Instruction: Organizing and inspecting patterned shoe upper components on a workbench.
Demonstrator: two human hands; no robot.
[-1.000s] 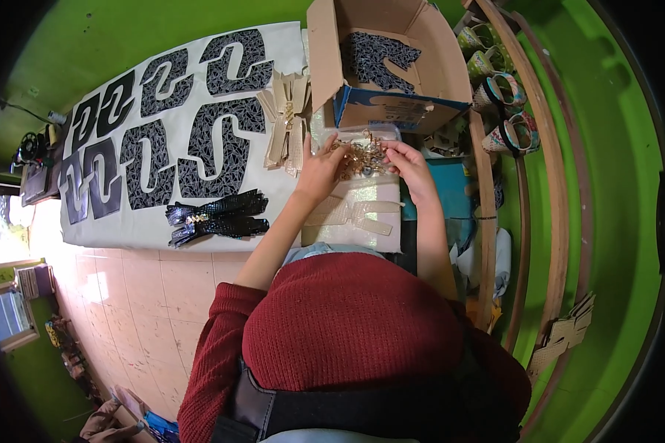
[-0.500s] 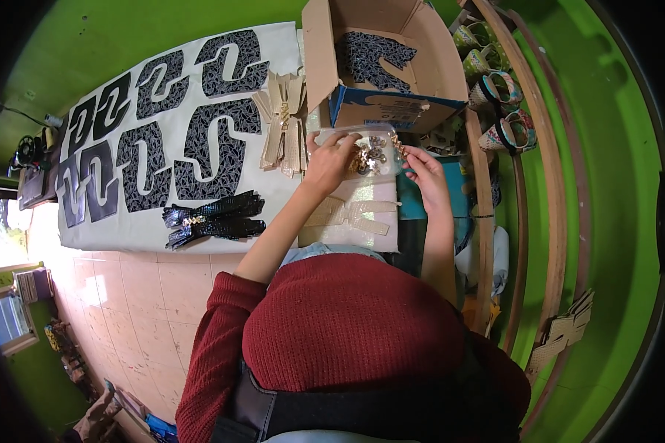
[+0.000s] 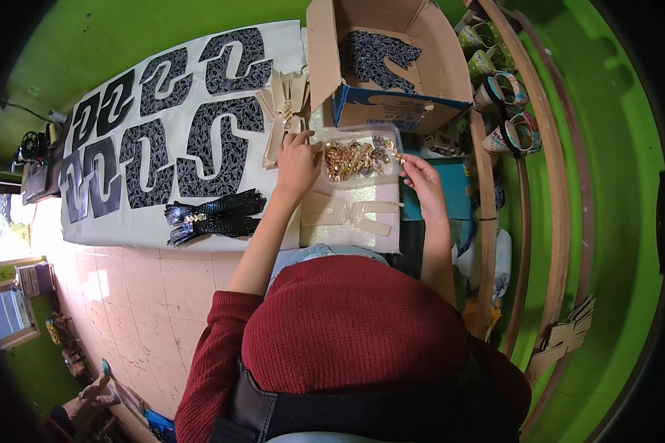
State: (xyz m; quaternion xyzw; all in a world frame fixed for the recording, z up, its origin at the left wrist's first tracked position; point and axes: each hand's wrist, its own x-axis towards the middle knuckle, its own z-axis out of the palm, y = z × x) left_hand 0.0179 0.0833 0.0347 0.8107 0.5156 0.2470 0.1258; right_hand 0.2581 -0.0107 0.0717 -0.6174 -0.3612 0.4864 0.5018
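Note:
A clear plastic tray [image 3: 394, 133] full of gold-coloured metal ornaments [image 3: 347, 159] stands on the table's right part. At its right edge my right hand [image 3: 425, 186] pinches a small gold ornament strip [image 3: 396, 153]. My left hand [image 3: 299, 164] is left of the tray, fingers bent and thumb apart, over the lower end of a bundle of gold-beige straps [image 3: 288, 100] with gold trim at its middle. Whether it touches the straps I cannot tell. Below the tray lie flat beige crossed straps [image 3: 347, 213]. Black shiny straps [image 3: 214, 219] with a jewelled middle lie to the left.
Several black patterned S-shaped pieces [image 3: 222, 148] spread over the white-covered table [image 3: 273, 229]. An open cardboard box [image 3: 399, 114] with patterned pieces inside stands behind the tray. To the right, a wooden rack [image 3: 482, 221] holds several sandals [image 3: 511, 133].
My left hand has moved left, off the tray to the gold-beige straps, uncovering the ornaments. My right hand stays at the tray's right edge with the ornament strip.

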